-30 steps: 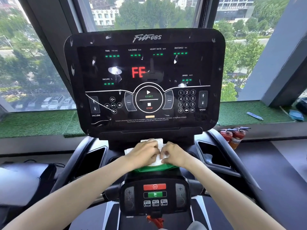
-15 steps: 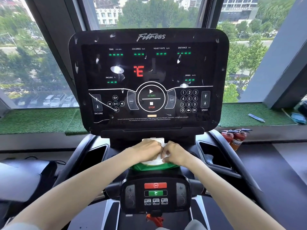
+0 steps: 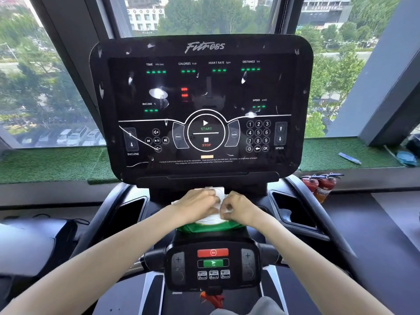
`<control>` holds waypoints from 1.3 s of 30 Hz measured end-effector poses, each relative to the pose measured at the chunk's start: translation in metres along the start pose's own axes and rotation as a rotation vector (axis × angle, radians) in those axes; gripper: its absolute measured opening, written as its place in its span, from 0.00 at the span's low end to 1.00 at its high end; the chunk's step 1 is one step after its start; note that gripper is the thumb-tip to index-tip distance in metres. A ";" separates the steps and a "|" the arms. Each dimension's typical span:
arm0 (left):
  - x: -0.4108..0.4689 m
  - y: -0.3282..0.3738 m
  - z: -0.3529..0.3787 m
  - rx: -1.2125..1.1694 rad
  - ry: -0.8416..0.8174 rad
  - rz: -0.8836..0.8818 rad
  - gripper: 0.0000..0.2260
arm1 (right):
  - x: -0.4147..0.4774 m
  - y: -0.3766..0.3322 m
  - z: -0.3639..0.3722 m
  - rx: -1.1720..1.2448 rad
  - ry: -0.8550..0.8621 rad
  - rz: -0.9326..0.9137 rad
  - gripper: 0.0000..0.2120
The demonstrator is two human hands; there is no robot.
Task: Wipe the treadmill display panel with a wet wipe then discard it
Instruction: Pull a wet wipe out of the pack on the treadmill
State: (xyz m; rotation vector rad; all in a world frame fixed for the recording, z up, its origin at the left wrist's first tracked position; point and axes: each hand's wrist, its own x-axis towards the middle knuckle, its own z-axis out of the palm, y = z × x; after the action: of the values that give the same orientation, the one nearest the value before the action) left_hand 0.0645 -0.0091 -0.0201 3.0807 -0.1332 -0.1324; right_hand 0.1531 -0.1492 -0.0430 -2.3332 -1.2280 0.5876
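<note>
Reads "Fitness" in grey script along the top edge of the black display panel (image 3: 202,105), upright above both hands. Below that, four headings: TIME, CALORIES, HEART RATE, DISTANCE, each over green dashes; lower down, INCLINE and SPEED. In the centre ring, START in green over STOP in red, flanked by PROG and MODE; to the right, a keypad 0 to 9 with OK. White smears and specks scattered over the glass.

On the surface just under the panel, one green-and-white wipe pack (image 3: 211,226). Left hand (image 3: 196,202) laid over its top, fingers pressing down. Right hand (image 3: 239,208) curled, pinching a white wet wipe (image 3: 228,209) at the pack's opening.

Nearer, one control pod (image 3: 213,264): a red stop button, a green button, three keys marked in km/h. Two red fire extinguishers (image 3: 319,185) below the sill on the right.
</note>
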 end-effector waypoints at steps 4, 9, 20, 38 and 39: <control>0.006 0.002 0.009 -0.140 0.053 -0.157 0.10 | -0.001 0.001 -0.002 0.028 0.012 0.012 0.04; -0.003 0.001 0.015 -0.307 0.206 -0.247 0.08 | 0.001 0.001 0.003 0.060 0.031 0.025 0.03; -0.007 -0.001 0.001 -0.701 0.275 -0.319 0.04 | 0.011 -0.016 0.014 0.140 0.075 0.333 0.24; -0.028 -0.007 -0.012 -0.947 0.491 -0.446 0.05 | 0.013 -0.033 0.017 0.086 0.111 0.484 0.22; -0.028 -0.007 -0.012 -0.959 0.517 -0.465 0.06 | 0.013 -0.034 0.018 0.060 0.118 0.481 0.23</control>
State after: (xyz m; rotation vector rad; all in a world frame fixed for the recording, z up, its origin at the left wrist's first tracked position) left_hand 0.0382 0.0008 -0.0063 2.0421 0.5105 0.4444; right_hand 0.1273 -0.1177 -0.0413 -2.5782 -0.5833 0.6162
